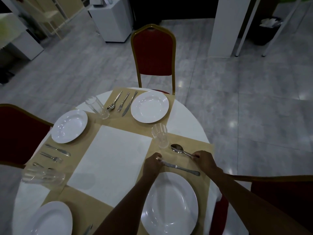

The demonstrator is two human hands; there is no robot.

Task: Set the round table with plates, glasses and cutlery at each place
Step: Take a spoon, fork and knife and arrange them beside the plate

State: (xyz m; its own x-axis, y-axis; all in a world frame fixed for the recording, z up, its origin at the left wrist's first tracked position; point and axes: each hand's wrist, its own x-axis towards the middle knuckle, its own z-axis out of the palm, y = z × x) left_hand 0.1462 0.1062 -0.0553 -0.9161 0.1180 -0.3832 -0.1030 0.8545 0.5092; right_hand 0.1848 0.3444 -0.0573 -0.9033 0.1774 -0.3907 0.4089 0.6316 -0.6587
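Observation:
My left hand [153,164] pinches the blade end of a knife [182,169] that lies on the tan mat just beyond the near right white plate [171,204]. My right hand [205,160] holds the handle of a spoon [177,148], whose bowl rests on the mat beside a clear glass [160,138]. The far place has a plate [149,106], spoon, fork, knife [129,103] and glass [97,107]. The left place has a plate [69,126], cutlery [56,150] and a glass [43,176]. Another plate [50,219] sits at the near left.
The round table [186,119] has a white cloth with tan mats and a white centre square [111,160]. Red chairs with gold frames stand at the far side [153,55], at the left [18,133] and at the right [281,197]. Grey tiled floor surrounds the table.

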